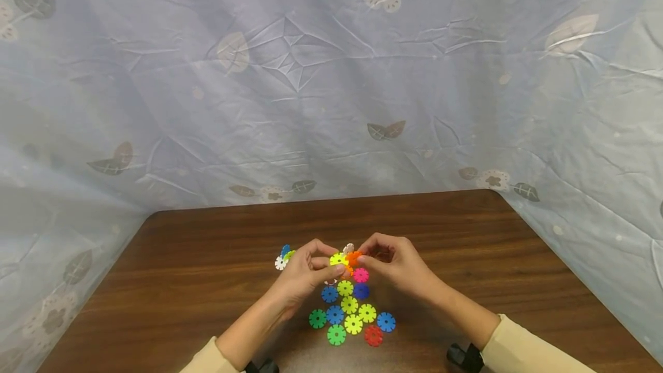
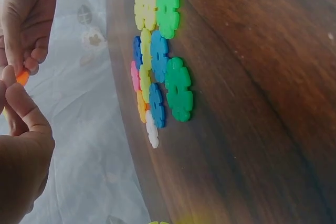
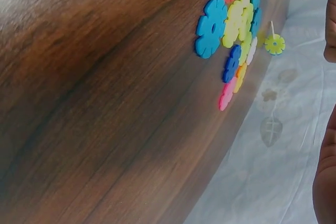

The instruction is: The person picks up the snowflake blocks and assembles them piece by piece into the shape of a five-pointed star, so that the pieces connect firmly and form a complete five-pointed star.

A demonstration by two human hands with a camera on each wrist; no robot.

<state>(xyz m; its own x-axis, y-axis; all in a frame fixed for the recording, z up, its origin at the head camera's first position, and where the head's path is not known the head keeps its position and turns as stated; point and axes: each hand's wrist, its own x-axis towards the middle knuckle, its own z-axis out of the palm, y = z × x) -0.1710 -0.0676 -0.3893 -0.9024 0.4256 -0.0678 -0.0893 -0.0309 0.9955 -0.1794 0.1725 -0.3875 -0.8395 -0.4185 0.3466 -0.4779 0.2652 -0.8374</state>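
Above the table's middle, my left hand (image 1: 300, 275) pinches a yellow notched plastic disc (image 1: 338, 259) between thumb and fingers. My right hand (image 1: 404, 263) grips an orange notched disc (image 1: 354, 258) right against the yellow one. A pale disc (image 1: 349, 247) shows just behind them. In the left wrist view, fingertips of both hands meet around the orange disc (image 2: 22, 76). Below the hands lie several loose discs, among them a pink one (image 1: 361, 275), a dark blue one (image 1: 361, 290), a yellow one (image 1: 353, 324), a green one (image 1: 336, 335) and a red one (image 1: 373, 335).
Left of the hands stands a small cluster of joined discs, with a white disc (image 1: 281, 262) and a blue disc (image 1: 286, 250). The brown wooden table (image 1: 207, 281) backs onto a hanging floral cloth (image 1: 321, 102), which also runs along both sides.
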